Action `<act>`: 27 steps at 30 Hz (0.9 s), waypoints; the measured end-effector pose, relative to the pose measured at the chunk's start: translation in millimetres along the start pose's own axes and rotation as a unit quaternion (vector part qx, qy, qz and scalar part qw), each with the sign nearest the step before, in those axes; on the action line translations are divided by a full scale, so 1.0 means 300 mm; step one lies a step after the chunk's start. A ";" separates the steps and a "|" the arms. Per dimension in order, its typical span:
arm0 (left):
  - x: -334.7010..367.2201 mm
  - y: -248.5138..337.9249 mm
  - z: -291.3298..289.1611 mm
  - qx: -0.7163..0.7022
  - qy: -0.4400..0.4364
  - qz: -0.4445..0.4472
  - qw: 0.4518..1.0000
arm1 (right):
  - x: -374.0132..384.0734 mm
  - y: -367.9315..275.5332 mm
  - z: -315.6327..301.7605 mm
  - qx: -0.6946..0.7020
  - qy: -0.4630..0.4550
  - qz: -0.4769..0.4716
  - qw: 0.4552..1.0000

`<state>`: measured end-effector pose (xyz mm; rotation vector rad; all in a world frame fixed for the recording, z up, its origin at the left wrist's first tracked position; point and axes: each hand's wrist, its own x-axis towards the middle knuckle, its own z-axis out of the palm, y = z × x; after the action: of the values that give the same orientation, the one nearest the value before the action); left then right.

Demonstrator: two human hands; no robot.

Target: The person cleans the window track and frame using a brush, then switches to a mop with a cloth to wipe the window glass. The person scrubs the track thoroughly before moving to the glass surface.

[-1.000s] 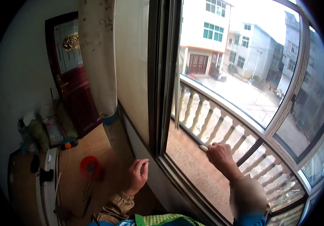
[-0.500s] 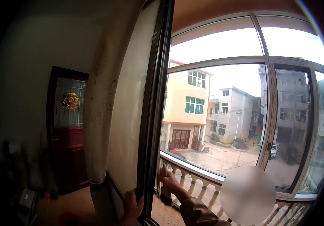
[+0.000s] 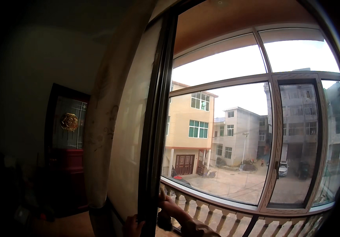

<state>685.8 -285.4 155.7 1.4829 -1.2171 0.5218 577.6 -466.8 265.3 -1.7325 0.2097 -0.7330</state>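
Low in the middle, my left hand is closed on the inner side of a dark upright window frame, its fingertips at the frame's edge. On the other side of the same frame, my right hand is closed round a brush held upright. The brush's pale handle end sticks up above the fist, and its dark bristles hang below, close to the frame. Shadow hides part of both hands, and the lower edge crops the left one.
A patterned curtain hangs beside a frosted pane at my left. Farther left stands a dark red door with a gold ornament. Beyond the opening are a balustrade and large balcony glazing, with buildings and a yard outside.
The view has tilted upward, so both hands appear lower in the picture. They still grip the frame and the brush. The blurred round patch at the lower right is gone.
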 end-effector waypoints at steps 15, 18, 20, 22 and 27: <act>-0.095 0.183 0.078 -0.055 -0.042 0.217 0.974 | -0.588 -0.124 -0.322 -0.013 -0.073 -0.083 0.994; -0.108 0.355 0.075 -0.226 -0.073 0.237 0.942 | -0.738 -0.273 -0.301 -0.021 0.024 -0.089 0.996; -0.135 0.433 0.067 -0.304 -0.093 0.262 0.911 | -0.825 -0.453 -0.206 -0.061 0.189 -0.154 0.968; -0.143 0.509 0.026 -0.335 -0.132 0.254 0.898 | -0.874 -0.515 -0.175 -0.136 0.364 -0.260 0.884; -0.207 0.575 0.050 -0.332 -0.214 0.288 0.872 | -1.068 -0.581 0.071 -0.212 0.595 -0.374 0.679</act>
<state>506.1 -253.2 177.7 0.6340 -1.9688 0.1070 297.1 -236.6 308.1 -1.4308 0.5950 -2.5744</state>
